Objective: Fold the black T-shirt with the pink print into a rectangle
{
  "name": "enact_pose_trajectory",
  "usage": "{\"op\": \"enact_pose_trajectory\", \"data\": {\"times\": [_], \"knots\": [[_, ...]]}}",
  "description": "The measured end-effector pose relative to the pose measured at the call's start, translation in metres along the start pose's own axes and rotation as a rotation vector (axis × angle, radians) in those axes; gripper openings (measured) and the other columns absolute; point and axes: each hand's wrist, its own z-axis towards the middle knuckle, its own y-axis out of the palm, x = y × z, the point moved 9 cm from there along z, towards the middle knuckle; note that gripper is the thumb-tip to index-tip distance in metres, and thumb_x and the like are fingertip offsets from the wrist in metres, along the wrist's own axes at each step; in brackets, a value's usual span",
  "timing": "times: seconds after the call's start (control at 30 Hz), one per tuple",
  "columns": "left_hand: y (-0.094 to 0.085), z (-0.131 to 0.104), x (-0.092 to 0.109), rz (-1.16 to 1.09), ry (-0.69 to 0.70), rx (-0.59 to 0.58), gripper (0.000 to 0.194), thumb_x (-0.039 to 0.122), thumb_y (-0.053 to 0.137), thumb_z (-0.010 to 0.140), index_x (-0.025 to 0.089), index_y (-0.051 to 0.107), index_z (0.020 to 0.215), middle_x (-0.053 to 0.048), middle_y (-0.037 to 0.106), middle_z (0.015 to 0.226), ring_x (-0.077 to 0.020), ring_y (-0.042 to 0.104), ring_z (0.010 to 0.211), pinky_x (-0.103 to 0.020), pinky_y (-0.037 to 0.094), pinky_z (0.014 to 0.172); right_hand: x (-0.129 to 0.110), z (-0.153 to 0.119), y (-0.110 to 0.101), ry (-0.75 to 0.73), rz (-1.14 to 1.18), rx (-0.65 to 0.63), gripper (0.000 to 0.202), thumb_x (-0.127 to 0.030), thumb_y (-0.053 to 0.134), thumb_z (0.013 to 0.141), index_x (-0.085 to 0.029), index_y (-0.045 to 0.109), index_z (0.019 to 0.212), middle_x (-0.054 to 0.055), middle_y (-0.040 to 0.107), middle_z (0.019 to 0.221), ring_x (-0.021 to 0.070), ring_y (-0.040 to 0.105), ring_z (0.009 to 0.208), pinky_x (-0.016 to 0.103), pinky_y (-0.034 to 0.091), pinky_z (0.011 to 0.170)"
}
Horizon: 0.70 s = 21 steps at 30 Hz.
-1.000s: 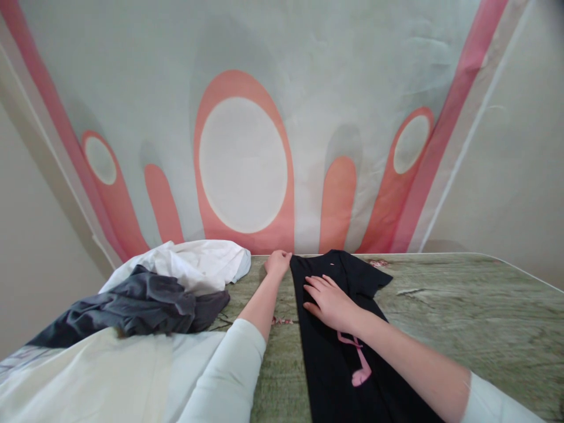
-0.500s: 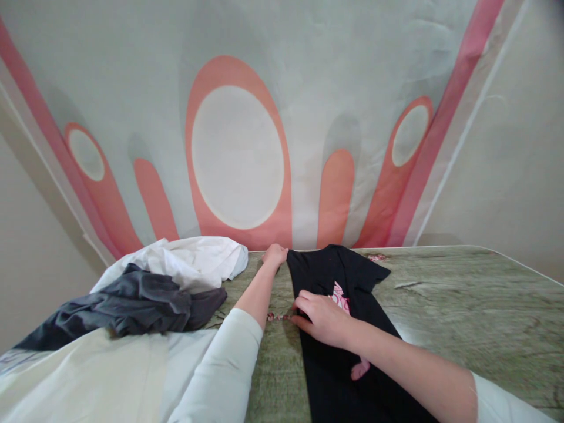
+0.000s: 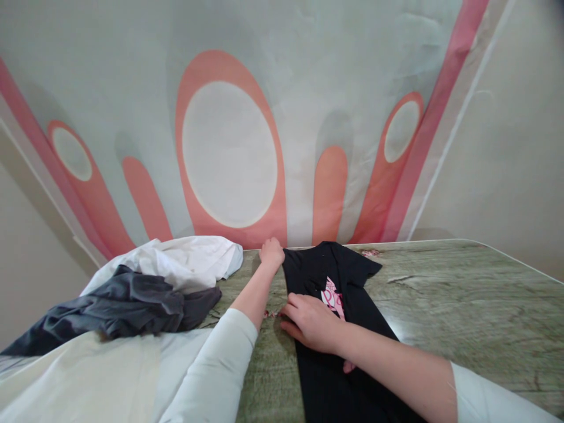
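A black T-shirt (image 3: 352, 317) with a pink and white print lies folded lengthwise on the wood-patterned table (image 3: 458, 294), its collar end toward the far edge. My left hand (image 3: 272, 254) is closed on its far left corner by the shoulder. Lower down, my right hand (image 3: 311, 322) bends its fingers over the left edge of the shirt, with thumb and fingertips pinching the cloth there. The right forearm crosses the shirt and hides part of the print.
Left of my arm lies a heap of clothes: a white garment (image 3: 185, 258), a dark grey one (image 3: 132, 305) and a cream one (image 3: 101, 376). Behind the table's far edge rises a wall covering (image 3: 299, 88) with orange and pink shapes.
The camera view has shifted slightly, so everything sits a little further left. Both hands keep nearly the same places on the black T-shirt.
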Motion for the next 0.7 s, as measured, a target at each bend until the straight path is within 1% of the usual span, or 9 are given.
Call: {"op": "enact_pose_trajectory", "data": {"times": [0.07,0.1,0.17,0.23,0.3,0.37,0.5,0.6,0.7], "knots": [[0.001,-0.012,0.02,0.046,0.14,0.029,0.031,0.019,0.035,0.088,0.013,0.048,0.116,-0.017,0.049,0.123,-0.0251,0.041,0.117,-0.041,0.028,0.096,0.001,0.0,-0.002,0.011,-0.007,0.019,0.027,-0.037,0.039,0.088,-0.016,0.057,0.091,0.005,0.052,0.086,0.0178,0.049,0.079,0.03,0.038,0.068],[0.004,-0.018,0.031,0.051,0.22,0.024,0.032,0.019,0.033,0.088,0.015,0.048,0.117,-0.014,0.048,0.125,-0.0227,0.04,0.119,-0.038,0.026,0.099,0.001,0.0,-0.002,0.018,-0.004,0.028,0.028,-0.038,0.04,0.088,-0.016,0.057,0.092,0.006,0.052,0.087,0.0183,0.048,0.08,0.031,0.038,0.069],[0.019,-0.034,0.05,0.083,0.403,-0.024,0.035,0.023,0.033,0.089,0.018,0.045,0.121,-0.009,0.044,0.131,-0.0189,0.036,0.123,-0.033,0.022,0.102,0.003,0.0,-0.004,0.03,0.014,0.046,0.028,-0.039,0.042,0.087,-0.016,0.057,0.095,0.007,0.052,0.089,0.0195,0.047,0.084,0.033,0.038,0.073],[0.039,-0.049,0.06,0.15,0.532,-0.093,0.043,0.034,0.032,0.09,0.016,0.039,0.128,-0.009,0.036,0.138,-0.0195,0.028,0.128,-0.033,0.019,0.104,0.003,0.0,-0.005,0.03,0.043,0.058,0.03,-0.04,0.043,0.086,-0.017,0.057,0.098,0.008,0.052,0.093,0.0209,0.045,0.09,0.035,0.038,0.077],[0.057,-0.057,0.059,0.227,0.587,-0.139,0.056,0.045,0.025,0.09,0.012,0.031,0.133,-0.012,0.027,0.142,-0.0226,0.021,0.131,-0.038,0.018,0.105,0.003,0.0,-0.005,0.028,0.07,0.06,0.031,-0.041,0.045,0.085,-0.017,0.057,0.1,0.008,0.052,0.098,0.0219,0.044,0.096,0.036,0.037,0.082],[0.065,-0.059,0.053,0.269,0.588,-0.143,0.064,0.053,0.019,0.089,0.011,0.028,0.135,-0.012,0.022,0.144,-0.0234,0.018,0.132,-0.04,0.017,0.105,0.003,0.0,-0.004,0.033,0.091,0.056,0.032,-0.041,0.045,0.085,-0.017,0.056,0.104,0.009,0.052,0.102,0.0223,0.043,0.1,0.037,0.036,0.085],[0.065,-0.048,0.039,0.27,0.557,-0.11,0.068,0.056,0.01,0.088,0.011,0.023,0.137,-0.011,0.018,0.145,-0.0214,0.015,0.133,-0.04,0.015,0.106,0.004,-0.001,-0.001,0.052,0.124,0.039,0.037,-0.042,0.044,0.085,-0.017,0.053,0.112,0.009,0.052,0.112,0.0225,0.042,0.107,0.038,0.034,0.091],[0.059,-0.033,0.023,0.27,0.461,-0.095,0.067,0.053,0.007,0.089,0.011,0.022,0.138,-0.011,0.017,0.146,-0.0215,0.014,0.133,-0.04,0.015,0.106,0.004,-0.002,0.003,0.051,0.142,0.003,0.044,-0.046,0.042,0.085,-0.017,0.049,0.119,0.01,0.047,0.124,0.0234,0.038,0.116,0.039,0.03,0.096],[0.054,-0.021,0.004,0.295,0.352,-0.091,0.064,0.049,0.008,0.09,0.01,0.021,0.138,-0.011,0.015,0.146,-0.0218,0.014,0.133,-0.04,0.015,0.106,0.005,-0.003,0.008,0.044,0.16,-0.06,0.054,-0.051,0.037,0.086,-0.017,0.042,0.128,0.011,0.038,0.135,0.024,0.029,0.125,0.041,0.021,0.103]]}}
